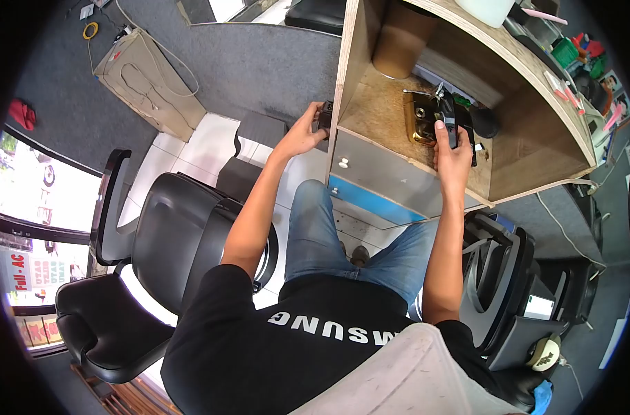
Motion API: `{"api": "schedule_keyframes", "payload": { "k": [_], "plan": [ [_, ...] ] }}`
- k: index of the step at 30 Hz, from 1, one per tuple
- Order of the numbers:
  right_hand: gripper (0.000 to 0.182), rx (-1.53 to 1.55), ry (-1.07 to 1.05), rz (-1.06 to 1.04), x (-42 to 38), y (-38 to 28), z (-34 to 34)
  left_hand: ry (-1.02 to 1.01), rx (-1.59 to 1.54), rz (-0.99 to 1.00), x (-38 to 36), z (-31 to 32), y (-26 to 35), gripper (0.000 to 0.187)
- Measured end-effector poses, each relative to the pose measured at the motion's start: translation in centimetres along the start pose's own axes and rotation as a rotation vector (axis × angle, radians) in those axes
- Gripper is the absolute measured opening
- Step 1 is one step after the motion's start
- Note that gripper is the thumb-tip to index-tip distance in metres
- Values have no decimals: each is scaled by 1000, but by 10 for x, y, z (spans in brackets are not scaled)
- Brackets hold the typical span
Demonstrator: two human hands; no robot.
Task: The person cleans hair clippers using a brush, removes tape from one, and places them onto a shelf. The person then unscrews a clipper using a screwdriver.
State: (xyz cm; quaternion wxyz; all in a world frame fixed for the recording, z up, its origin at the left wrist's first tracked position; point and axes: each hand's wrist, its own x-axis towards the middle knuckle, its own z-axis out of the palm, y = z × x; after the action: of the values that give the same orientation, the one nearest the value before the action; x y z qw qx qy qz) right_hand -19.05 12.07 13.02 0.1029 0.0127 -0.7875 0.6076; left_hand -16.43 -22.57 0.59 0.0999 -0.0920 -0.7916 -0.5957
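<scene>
My right hand [453, 158] reaches over the shelf of a wooden cabinet, its fingers closed on a black hair clipper [448, 114] with a metal head. Just left of the clipper, a shiny gold-coloured object [418, 119] lies on the shelf board [370, 114]. Beside the cabinet's left side panel [341, 69], my left hand [303, 136] is wrapped around a small black object [326, 116]. The panel's edge is close against that object, and I cannot make out its kind.
A brown cylinder [400, 45] stands at the back of the shelf. Below are a grey drawer [391, 168] and a blue drawer [373, 198]. Black barber chairs [169, 232] stand at left. A tan box [149, 83] with a cable leans by the wall.
</scene>
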Motion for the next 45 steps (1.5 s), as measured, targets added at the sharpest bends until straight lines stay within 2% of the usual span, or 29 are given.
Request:
{"api": "schedule_keyframes", "payload": {
  "k": [10,13,14,17,20,23,26,29,30,33,34,35,37,38,39,42,45],
  "plan": [
    [50,-24,-1,-13,2,4,-2,50,-30,-49,-12,2,1,73],
    [51,-58,39,-45,5,10,-1,207,-7,82,-19,7,9,73],
    [52,-57,43,-28,4,10,-1,318,-42,113,-23,12,12,71],
    [53,-37,61,-31,5,11,0,810,103,226,-45,30,45,61],
    [55,-6,88,-55,3,10,2,972,118,466,-65,61,70,48],
    [56,66,122,-149,1,11,2,695,55,600,-63,96,117,41],
    [56,30,196,-382,-14,-1,5,336,112,486,-46,109,147,40],
    [61,-42,192,-609,-35,-7,17,155,-352,223,-19,137,188,41],
    [60,-113,203,-688,-44,-9,22,150,-462,212,-16,146,190,41],
    [63,-204,75,-689,-75,-18,25,147,-435,-33,-8,148,186,34],
    [66,-167,-64,-530,-83,-19,24,221,-420,32,-5,153,183,37],
    [67,-155,-82,-567,-83,-19,20,220,-484,23,0,152,172,38],
    [68,-129,-127,-644,-83,-21,11,229,-360,-113,0,133,179,40],
    [64,-79,-215,-540,-81,-25,-2,198,-436,-51,8,128,174,41],
    [61,-142,-128,-571,-74,-20,-7,290,-494,13,17,132,171,41],
    [54,-353,122,-630,-47,-7,-19,235,-417,-107,37,112,157,48],
    [56,-435,73,-579,-36,-6,-24,163,-448,-124,56,109,152,51]
  ]
}}
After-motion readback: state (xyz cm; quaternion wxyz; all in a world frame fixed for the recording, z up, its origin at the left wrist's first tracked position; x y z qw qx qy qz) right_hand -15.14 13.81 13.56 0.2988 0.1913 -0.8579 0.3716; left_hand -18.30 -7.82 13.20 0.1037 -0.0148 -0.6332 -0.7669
